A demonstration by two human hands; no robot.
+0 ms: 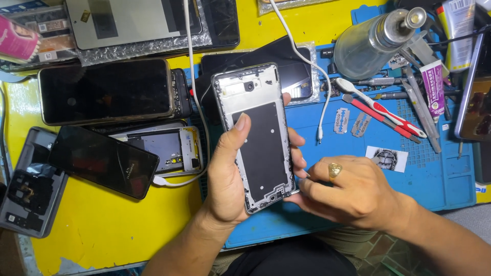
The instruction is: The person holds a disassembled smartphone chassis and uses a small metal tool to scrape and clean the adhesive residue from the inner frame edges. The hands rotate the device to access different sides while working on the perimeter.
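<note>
left hand (230, 179) grips phone frame (258, 138) | right hand (353, 191) pinches its lower edge | fingertips' tool hidden

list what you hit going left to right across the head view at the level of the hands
dark opened phone back → black phone lying face up → left hand → phone frame → right hand → blue work mat

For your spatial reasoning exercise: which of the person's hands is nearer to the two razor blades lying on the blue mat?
Right. The right hand sits just below the razor blades on the blue mat; the left hand is farther left, gripping the phone frame.
</note>
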